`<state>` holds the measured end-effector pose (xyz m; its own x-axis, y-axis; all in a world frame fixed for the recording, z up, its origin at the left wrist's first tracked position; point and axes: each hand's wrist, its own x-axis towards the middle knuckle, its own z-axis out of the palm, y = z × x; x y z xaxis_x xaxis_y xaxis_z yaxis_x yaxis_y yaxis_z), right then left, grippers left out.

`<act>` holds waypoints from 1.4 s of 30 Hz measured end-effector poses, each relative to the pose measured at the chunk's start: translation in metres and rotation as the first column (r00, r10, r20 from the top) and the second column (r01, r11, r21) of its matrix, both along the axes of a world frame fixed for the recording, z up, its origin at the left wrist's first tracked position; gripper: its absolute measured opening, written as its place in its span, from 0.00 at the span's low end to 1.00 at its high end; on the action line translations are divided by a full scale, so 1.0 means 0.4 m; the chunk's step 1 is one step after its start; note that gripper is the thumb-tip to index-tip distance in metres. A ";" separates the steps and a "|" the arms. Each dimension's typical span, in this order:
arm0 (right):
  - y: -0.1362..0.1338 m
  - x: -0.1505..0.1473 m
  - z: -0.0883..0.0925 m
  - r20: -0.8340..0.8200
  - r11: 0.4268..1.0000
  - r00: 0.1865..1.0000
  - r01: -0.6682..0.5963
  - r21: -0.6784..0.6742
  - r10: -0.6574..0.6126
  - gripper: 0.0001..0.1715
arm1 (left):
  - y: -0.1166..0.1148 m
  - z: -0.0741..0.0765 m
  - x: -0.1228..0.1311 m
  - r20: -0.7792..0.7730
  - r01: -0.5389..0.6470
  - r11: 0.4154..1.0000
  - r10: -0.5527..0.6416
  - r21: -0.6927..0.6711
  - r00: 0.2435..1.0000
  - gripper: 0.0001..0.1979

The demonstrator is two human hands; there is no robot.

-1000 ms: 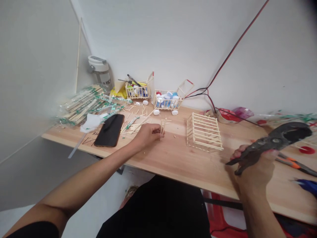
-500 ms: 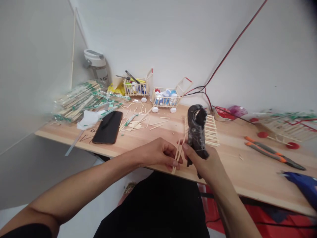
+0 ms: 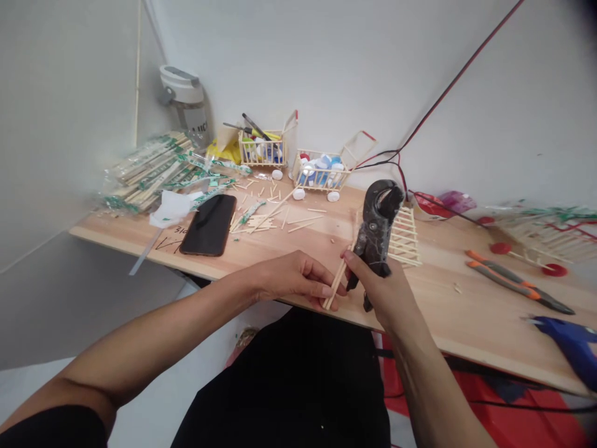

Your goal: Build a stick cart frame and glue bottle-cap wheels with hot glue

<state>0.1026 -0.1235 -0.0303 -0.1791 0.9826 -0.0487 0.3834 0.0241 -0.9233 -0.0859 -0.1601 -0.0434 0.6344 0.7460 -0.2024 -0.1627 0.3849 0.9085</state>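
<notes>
Low over the table's near edge, my left hand (image 3: 310, 280) is closed on a pair of thin wooden sticks (image 3: 336, 283), held side by side and slanting up to the right. My right hand (image 3: 385, 283) is wrapped round a black hand cutter (image 3: 375, 230) with a hooked jaw pointing up. Its thumb and a fingertip also pinch the upper end of the sticks. The cutter's jaw stands clear of the sticks. Just behind the cutter lies a flat lattice of glued sticks (image 3: 405, 239), partly hidden by it.
Cut stick pieces (image 3: 259, 224) and a phone (image 3: 208, 225) lie left on the table (image 3: 280, 255). Two small stick carts (image 3: 321, 171) stand by the wall, near wrapped chopsticks (image 3: 153, 171) and a lidded bottle (image 3: 186, 102). Pliers (image 3: 517, 283) and a blue glue gun (image 3: 569, 345) lie right.
The two sticks, slightly splayed before, now lie closely together and lean further right. My right hand has tilted the cutter a little to the right. The whole view has shifted slightly.
</notes>
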 end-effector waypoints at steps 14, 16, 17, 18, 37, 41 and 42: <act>0.034 -0.032 -0.025 -0.336 0.993 0.935 0.107 -0.048 -0.117 0.20 | -0.064 0.007 0.020 -0.173 -0.290 0.916 0.344 0.277 0.923 0.04; 0.034 -0.030 -0.025 -0.329 0.994 0.938 0.103 -0.044 -0.112 0.20 | -0.062 0.009 0.018 -0.153 -0.277 0.926 0.321 0.256 0.935 0.06; 0.032 -0.030 -0.025 -0.313 0.994 0.944 0.102 -0.038 -0.109 0.21 | -0.059 0.009 0.017 -0.122 -0.258 0.941 0.289 0.216 0.950 0.09; 0.029 -0.031 -0.025 -0.285 0.995 0.953 0.098 -0.032 -0.103 0.21 | -0.054 0.009 0.015 -0.082 -0.239 0.956 0.256 0.172 0.963 0.12; 0.004 -0.066 -0.001 0.224 0.963 0.962 -0.197 0.185 0.154 0.23 | -0.038 -0.009 0.003 0.025 -0.384 0.923 0.384 0.006 0.923 0.23; 0.009 -0.003 0.010 0.241 0.925 0.910 -0.367 0.094 0.336 0.27 | -0.045 -0.004 -0.038 0.032 -0.410 0.912 0.410 -0.018 0.911 0.22; 0.008 0.017 0.014 0.228 0.918 0.897 -0.396 0.032 0.379 0.29 | -0.048 -0.001 -0.050 0.026 -0.422 0.907 0.421 -0.001 0.906 0.22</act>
<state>0.1095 -0.1205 -0.0246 -0.5400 0.8398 -0.0564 0.5160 0.2773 -0.8104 -0.1059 -0.1794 -0.0439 0.2653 0.9459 -0.1868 -0.3313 0.2714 0.9037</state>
